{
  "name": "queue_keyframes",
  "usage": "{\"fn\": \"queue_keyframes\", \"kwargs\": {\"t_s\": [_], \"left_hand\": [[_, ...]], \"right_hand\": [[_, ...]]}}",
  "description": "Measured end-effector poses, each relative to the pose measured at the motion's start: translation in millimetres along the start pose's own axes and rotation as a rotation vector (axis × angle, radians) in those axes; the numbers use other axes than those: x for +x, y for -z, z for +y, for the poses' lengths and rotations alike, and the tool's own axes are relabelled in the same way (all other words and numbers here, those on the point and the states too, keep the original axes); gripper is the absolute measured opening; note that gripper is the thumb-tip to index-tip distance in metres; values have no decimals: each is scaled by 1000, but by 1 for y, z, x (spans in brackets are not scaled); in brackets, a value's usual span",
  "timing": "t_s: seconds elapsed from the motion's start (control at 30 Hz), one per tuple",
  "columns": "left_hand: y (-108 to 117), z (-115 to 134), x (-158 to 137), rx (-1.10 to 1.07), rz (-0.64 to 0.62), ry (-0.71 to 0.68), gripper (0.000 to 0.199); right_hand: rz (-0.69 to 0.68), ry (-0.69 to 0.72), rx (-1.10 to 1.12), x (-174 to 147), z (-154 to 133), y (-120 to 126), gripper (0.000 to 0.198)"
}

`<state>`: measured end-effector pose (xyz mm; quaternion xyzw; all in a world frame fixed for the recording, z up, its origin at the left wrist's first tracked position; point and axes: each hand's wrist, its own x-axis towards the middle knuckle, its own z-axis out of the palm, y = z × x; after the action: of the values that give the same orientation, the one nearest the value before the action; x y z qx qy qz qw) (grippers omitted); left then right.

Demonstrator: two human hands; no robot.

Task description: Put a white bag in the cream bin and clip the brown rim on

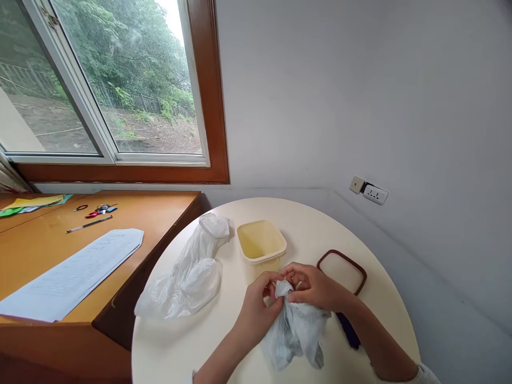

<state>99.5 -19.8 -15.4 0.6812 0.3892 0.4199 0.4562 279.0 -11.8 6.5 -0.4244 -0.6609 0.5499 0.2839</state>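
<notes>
Left hand — thumb and fingers curled to a pinch, closed on the gathered top of one white bag, just on the near side of the yellow container. Right hand — likewise pinched, fingertips on the same gathered top, near and to the right of the container; the two sets of fingertips nearly meet. White bag: thin, crumpled plastic, bunched narrow at the top and fuller below, greyish dark patches showing in its folds, lower part spread in uneven lobes; whether it rests on the table or hangs clear of it cannot be told. Container: square with rounded corners, open-topped, pale yellow, its near side partly hidden by the hands. Clear plastic bag: loose, wrinkled, lying left of the container. Brown frame: rounded-cornered ring, flat, right of the container, partly behind the right hand. Dark blue item: nearer the wearer than the container and to its right, partly covered by the right forearm. Round table: cream, beneath the container. Written sheets: on the wooden desk, well left of the container.
</notes>
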Motion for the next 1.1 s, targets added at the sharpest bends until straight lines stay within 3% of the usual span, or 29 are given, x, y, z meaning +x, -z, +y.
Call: {"fn": "queue_keyframes", "kwargs": {"t_s": [0.3, 0.47, 0.67, 1.1], "left_hand": [[9, 4, 4, -297, -119, 102, 9], [12, 2, 5, -236, -206, 195, 21], [16, -3, 0, -152, -283, 209, 20], [28, -14, -2, -331, -195, 231, 25]], "right_hand": [[57, 36, -5, -4, 1, -6, 17], [91, 105, -77, -4, 1, -13, 12], [79, 171, -155, -1, 2, -19, 6], [3, 137, -323, -7, -6, -12, 13]]}}
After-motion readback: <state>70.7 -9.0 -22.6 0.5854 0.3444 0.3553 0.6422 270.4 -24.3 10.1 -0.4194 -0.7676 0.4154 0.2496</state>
